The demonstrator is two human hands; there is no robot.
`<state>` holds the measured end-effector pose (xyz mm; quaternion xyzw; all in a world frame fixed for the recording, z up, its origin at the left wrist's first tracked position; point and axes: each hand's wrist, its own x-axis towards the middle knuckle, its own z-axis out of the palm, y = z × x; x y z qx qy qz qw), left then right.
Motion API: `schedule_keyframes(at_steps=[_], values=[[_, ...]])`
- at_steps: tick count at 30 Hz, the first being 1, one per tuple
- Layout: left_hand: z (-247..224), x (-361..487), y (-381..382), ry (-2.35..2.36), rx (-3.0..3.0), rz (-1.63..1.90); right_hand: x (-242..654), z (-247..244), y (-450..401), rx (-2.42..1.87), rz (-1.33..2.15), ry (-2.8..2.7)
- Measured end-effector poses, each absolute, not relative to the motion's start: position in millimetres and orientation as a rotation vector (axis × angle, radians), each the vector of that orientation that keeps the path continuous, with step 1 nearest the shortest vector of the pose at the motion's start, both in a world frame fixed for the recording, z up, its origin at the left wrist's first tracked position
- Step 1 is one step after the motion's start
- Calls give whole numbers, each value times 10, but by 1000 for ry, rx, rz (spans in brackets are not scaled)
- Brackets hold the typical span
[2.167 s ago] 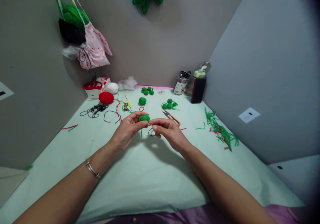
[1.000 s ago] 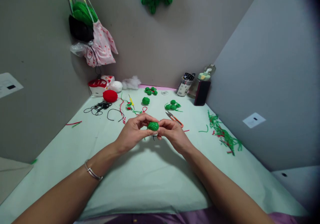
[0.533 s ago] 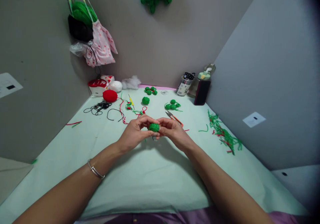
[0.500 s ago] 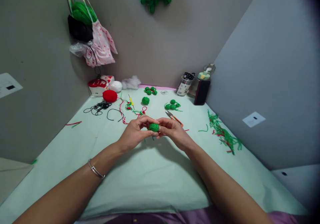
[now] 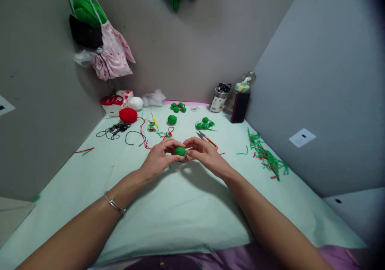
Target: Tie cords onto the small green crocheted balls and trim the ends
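A small green crocheted ball [image 5: 180, 151] is held between both hands above the pale green cloth. My left hand [image 5: 161, 156] grips it from the left with thumb and fingers. From the right, my right hand [image 5: 204, 154] pinches at its edge. Just behind the hands lie orange-handled snips [image 5: 210, 141], and red and green yarn pieces [image 5: 169, 135]. Farther back are a green yarn ball [image 5: 172, 119], a yellow crochet hook [image 5: 154, 120] and two clusters of green balls [image 5: 205, 124], [image 5: 178, 107].
Red yarn [image 5: 128, 115], black cord [image 5: 116, 130] and a tissue pack [image 5: 112, 105] lie back left. A pen tin [image 5: 218, 101], a bottle [image 5: 242, 86] and a phone [image 5: 240, 108] stand back right. Yarn scraps [image 5: 267, 155] lie right. Bags [image 5: 114, 55] hang on the wall.
The view has shifted slightly, so the scene sits a little farther left and up. The green ball has turned a little between the fingers, and both hands still hold it.
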<state>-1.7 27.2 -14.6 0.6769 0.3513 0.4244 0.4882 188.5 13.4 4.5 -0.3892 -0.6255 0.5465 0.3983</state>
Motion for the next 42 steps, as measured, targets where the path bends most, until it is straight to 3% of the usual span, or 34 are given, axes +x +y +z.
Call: schedule_keyframes(at_steps=[8,22,42], values=[[-114,-58,295,863,1552,1054,1863,-1,146,-1015,1499,-1487],[12,-73,234,823,1433,1115,1870,38,112,-960,1371,-1494],[-21,-6,214,766,1378,1153,1795,-49,122,-895,1590,-1281]])
